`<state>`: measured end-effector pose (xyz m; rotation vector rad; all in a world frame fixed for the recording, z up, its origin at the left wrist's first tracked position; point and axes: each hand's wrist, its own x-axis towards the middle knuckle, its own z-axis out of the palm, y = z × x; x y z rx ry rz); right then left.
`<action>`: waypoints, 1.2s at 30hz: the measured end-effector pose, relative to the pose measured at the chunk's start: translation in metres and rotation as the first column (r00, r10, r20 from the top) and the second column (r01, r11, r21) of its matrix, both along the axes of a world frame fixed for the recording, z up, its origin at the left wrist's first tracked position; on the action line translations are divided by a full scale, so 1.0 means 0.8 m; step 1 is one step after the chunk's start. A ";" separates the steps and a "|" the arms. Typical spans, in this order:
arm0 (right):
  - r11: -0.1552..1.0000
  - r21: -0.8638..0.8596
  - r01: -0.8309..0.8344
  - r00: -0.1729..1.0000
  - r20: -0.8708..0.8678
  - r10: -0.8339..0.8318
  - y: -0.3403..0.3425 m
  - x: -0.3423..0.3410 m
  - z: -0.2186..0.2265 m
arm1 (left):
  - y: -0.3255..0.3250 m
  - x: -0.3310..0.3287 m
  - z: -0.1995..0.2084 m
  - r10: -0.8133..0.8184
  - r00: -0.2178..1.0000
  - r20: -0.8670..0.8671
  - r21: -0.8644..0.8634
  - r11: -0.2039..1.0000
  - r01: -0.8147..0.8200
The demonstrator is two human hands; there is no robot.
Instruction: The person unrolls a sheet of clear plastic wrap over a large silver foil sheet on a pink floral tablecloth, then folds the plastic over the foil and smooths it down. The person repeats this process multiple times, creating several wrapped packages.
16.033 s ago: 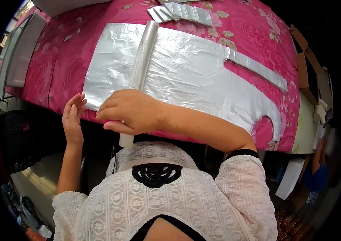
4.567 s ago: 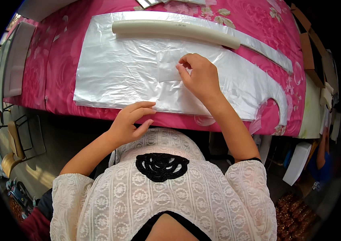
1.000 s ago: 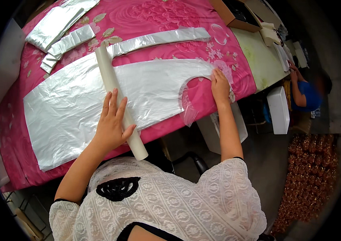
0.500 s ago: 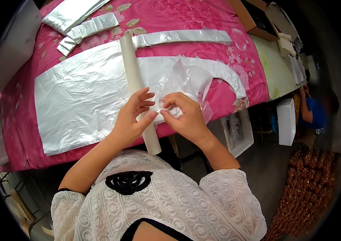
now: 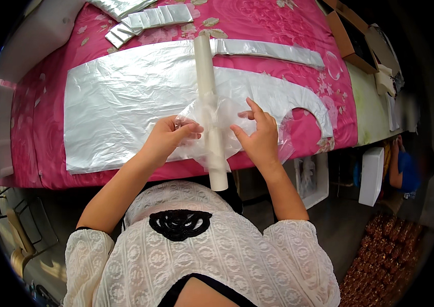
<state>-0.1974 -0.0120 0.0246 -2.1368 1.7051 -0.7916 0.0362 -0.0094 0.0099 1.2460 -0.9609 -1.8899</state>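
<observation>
A long off-white tube (image 5: 204, 66) lies over a silvery plastic sheet (image 5: 120, 107) with a curved cutout, its near end sticking out past the table edge. Clear thin plastic film (image 5: 227, 112) is draped across the tube's middle. Left of the tube, my left hand (image 5: 166, 138) pinches the film between thumb and fingers. My right hand (image 5: 261, 134) is on the other side, thumb and fingers spread, beside the film with no grip on it. More clear film shows behind that hand.
Folded silver strips (image 5: 158, 18) lie at the far left on the pink floral tablecloth (image 5: 28, 148). A cardboard box (image 5: 347, 38) stands at the far right. Below the right edge are a white bin (image 5: 322, 179) and a white foam panel (image 5: 370, 176). Another person's blue sleeve (image 5: 408, 171) shows farther right.
The hands have moved apart, and the clear film is now spread over the tube. My right hand has opened. The view has shifted, so the table appears farther right.
</observation>
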 end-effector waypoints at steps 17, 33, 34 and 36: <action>0.548 -0.744 0.382 0.618 -0.235 -0.751 -0.007 -0.241 0.057 | -0.002 0.041 -0.002 -0.007 0.991 0.132 0.078 0.997 -0.004; 0.657 0.739 -0.147 0.978 0.209 -0.016 0.104 0.040 -0.008 | -0.029 0.316 0.023 0.011 0.780 0.626 0.061 0.996 -0.062; 0.656 0.739 -0.150 0.980 0.201 -0.002 0.104 0.040 -0.006 | -0.032 0.319 0.024 0.000 0.713 0.701 0.040 0.998 -0.040; 0.651 0.743 -0.153 0.984 0.175 0.030 0.100 0.040 -0.004 | -0.040 0.330 0.018 0.044 0.497 0.867 -0.109 0.989 0.103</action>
